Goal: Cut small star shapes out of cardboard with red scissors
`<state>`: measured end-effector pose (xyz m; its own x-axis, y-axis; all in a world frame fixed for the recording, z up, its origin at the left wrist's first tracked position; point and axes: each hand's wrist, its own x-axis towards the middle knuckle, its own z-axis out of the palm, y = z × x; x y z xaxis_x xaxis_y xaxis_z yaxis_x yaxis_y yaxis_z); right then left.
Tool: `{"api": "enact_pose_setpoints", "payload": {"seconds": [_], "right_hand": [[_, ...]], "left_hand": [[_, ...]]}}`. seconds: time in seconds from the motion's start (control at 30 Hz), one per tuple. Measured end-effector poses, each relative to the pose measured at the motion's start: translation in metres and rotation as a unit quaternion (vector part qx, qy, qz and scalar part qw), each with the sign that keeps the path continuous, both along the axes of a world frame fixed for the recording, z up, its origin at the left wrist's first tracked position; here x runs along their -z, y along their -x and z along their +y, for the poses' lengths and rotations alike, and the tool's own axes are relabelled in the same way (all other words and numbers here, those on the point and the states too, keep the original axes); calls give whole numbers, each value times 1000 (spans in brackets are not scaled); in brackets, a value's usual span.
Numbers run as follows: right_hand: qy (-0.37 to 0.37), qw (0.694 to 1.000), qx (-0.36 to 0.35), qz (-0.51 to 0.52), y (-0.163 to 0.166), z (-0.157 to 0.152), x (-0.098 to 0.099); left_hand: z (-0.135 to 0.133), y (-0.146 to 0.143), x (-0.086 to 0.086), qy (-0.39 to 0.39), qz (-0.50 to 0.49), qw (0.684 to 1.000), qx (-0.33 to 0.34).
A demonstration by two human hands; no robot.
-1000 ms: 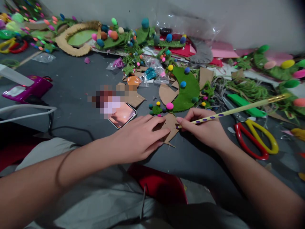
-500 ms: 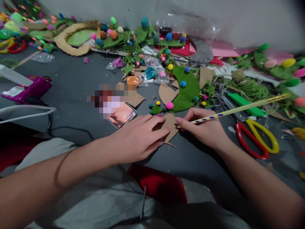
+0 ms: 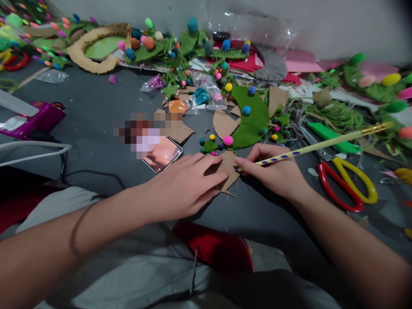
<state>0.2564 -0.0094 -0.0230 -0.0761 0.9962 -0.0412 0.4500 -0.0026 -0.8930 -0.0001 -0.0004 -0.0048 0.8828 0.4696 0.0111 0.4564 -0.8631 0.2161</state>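
Note:
Just left of centre, my left hand (image 3: 185, 186) lies on a small piece of brown cardboard (image 3: 229, 166), its fingers spread and pressing on it. My right hand (image 3: 273, 174) is closed around a pale yellow pencil (image 3: 309, 148) with purple spots and a gold end. The pencil's tip meets the right edge of the cardboard. Beyond the fingers lie a green star shape (image 3: 210, 146) with small coloured balls and a green felt crescent (image 3: 252, 118). A phone (image 3: 165, 153) rests beside my left hand, partly pixelated.
Red-and-yellow-handled scissors (image 3: 341, 184) and a green comb (image 3: 334, 136) lie to the right. A purple device (image 3: 48, 116) and a white cable (image 3: 35, 148) are at the left. Along the wall (image 3: 138, 17) stand decorated green wreaths, a tan ring (image 3: 85, 58) and plastic bags. Green yarn (image 3: 341, 112) is heaped at right.
The view has shifted slightly, so most table items sit a little further left. Both hands keep nearly the same pose on the cardboard and pencil; the pencil tip has barely moved.

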Motion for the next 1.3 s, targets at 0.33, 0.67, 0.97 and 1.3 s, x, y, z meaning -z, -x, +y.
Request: {"api": "enact_pose_setpoints", "payload": {"seconds": [0.33, 0.67, 0.97, 1.3], "right_hand": [[-13, 999, 26, 32, -3, 3, -1], [-17, 999, 24, 40, -4, 2, -6], [-18, 999, -15, 26, 0, -1, -6], [4, 1000, -12, 17, 8, 0, -4]], "left_hand": [[0, 0, -1, -5, -2, 1000, 11], [15, 2, 10, -83, -49, 995, 35], [17, -9, 16, -75, -83, 993, 29], [19, -12, 13, -76, -90, 992, 37]]}}
